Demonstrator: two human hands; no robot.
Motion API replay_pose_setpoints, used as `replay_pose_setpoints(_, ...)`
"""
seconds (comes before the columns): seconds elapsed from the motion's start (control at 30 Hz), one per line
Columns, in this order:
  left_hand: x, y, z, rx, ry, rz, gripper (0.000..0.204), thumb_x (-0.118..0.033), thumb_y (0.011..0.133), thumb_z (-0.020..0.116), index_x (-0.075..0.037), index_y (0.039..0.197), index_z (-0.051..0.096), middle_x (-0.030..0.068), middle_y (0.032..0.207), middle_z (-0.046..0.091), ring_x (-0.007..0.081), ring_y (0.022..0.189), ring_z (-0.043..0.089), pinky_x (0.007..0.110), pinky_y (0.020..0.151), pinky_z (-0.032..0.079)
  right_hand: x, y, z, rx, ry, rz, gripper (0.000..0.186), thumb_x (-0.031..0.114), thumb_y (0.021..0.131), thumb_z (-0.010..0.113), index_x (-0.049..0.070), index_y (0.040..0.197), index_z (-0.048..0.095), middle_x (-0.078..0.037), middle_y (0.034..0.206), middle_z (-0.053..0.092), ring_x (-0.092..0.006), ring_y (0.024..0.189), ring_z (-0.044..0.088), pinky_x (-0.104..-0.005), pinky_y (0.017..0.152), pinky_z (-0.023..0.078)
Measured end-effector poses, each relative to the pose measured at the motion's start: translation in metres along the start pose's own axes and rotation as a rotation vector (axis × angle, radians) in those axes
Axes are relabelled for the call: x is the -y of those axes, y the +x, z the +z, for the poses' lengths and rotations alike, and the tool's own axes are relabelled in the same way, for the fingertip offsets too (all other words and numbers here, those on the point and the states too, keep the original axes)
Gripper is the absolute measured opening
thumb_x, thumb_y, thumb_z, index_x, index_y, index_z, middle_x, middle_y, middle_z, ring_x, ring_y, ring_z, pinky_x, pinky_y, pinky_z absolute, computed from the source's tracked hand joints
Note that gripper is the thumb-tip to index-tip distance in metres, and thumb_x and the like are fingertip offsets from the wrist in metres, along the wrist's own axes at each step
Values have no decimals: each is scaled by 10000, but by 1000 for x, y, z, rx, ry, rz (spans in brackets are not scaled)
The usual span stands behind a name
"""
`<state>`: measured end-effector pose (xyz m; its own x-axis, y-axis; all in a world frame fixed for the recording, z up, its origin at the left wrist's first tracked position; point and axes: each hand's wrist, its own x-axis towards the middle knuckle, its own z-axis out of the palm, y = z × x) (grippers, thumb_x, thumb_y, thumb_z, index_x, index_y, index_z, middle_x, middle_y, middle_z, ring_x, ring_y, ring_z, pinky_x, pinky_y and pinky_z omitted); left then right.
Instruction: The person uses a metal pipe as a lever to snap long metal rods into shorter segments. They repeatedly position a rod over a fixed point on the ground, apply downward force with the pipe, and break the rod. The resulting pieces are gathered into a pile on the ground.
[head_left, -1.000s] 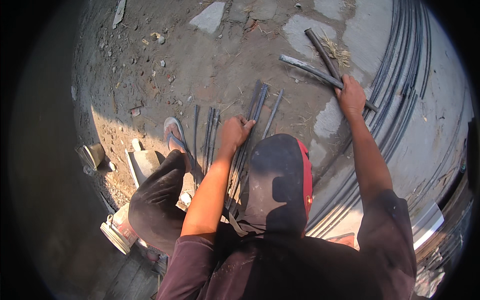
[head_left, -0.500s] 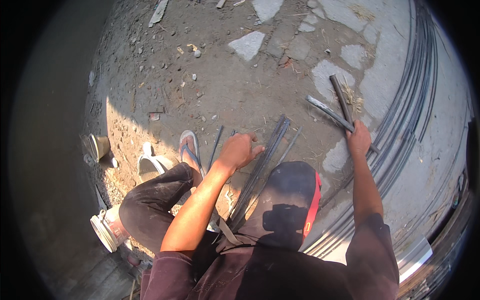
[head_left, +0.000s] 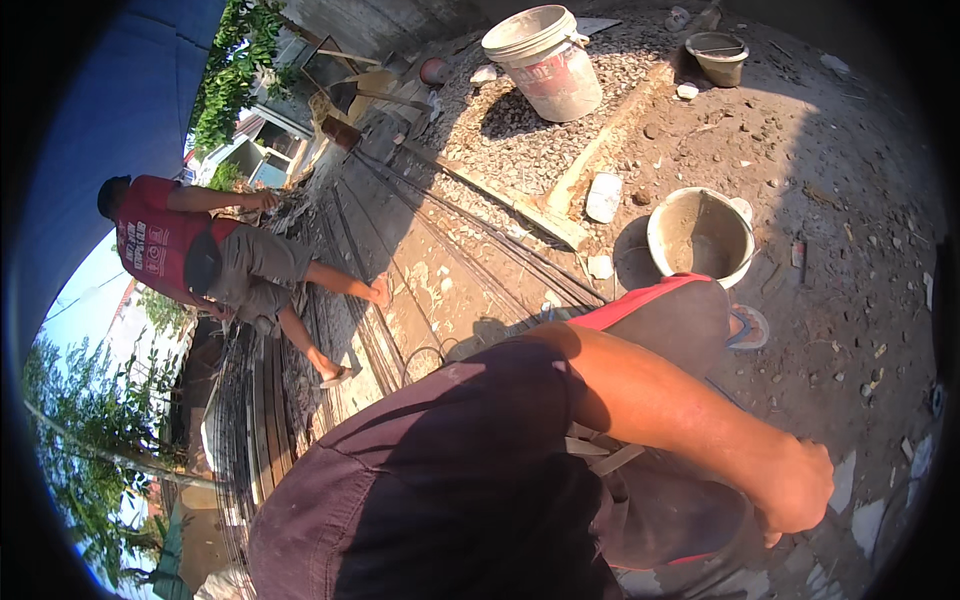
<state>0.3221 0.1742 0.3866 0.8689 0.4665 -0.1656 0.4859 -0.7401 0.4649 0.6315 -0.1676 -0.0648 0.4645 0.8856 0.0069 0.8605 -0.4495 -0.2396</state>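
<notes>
Ground: dusty yard floor (head_left: pixel 850 330), rubble-strewn.
Your hands: one hand (head_left: pixel 795 490) low right, curled, contents hidden; which hand, unclear; the other unseen.
Nearest thing: metal basin (head_left: pixel 700 235) beyond your knee.
Farther: steel rods (head_left: pixel 450 225) run lengthwise away; white bucket (head_left: pixel 545 60); crouching co-worker (head_left: pixel 200 255).

only one hand (head_left: pixel 795 490) shows, fingers curled under so any hold cannot be told; the other hand is hidden behind the dark-sleeved shoulder (head_left: pixel 440 480).
</notes>
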Motion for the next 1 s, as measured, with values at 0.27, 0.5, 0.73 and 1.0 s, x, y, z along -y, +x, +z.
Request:
replay_pose_setpoints(0.27, 13, 17, 0, -12, 149, -30, 399, -486, 811, 740, -134, 991, 801, 101, 977, 749, 339, 938, 712, 503, 757, 562, 92, 82, 5, 199, 55, -81, 490, 422, 974, 649, -41, 1113, 727, -234, 1017, 708, -429, 935, 686, -640, 842, 532)
replay_pose_setpoints(0.5, 22, 11, 4, -252, 118, 125, 278, -310, 708, 775, -35, 749, 781, 160, 729, 733, 354, 713, 742, 503, 566, 570, 109, 108, 11, 258, 32, -78, 491, 421, 973, 649, -46, 1108, 723, -240, 1011, 708, -433, 935, 687, -633, 839, 535)
replay_pose_setpoints(0.73, 19, 6, 6, -348, 152, 207, 248, -267, 697, 717, -26, 729, 770, 170, 682, 713, 355, 648, 728, 485, 541, 556, 112, 113, 13, 296, 24, -71, 493, 419, 972, 649, -51, 1103, 719, -246, 1006, 707, -436, 934, 688, -625, 835, 537)
replay_pose_setpoints(1.0, 14, 11, 16, -364, 143, 270, 263, -275, 695, 723, -17, 729, 763, 173, 689, 715, 357, 658, 728, 483, 550, 554, 108, 120, 11, 333, 6, -66, 494, 417, 971, 649, -56, 1097, 714, -253, 1001, 707, -440, 933, 689, -617, 831, 540)
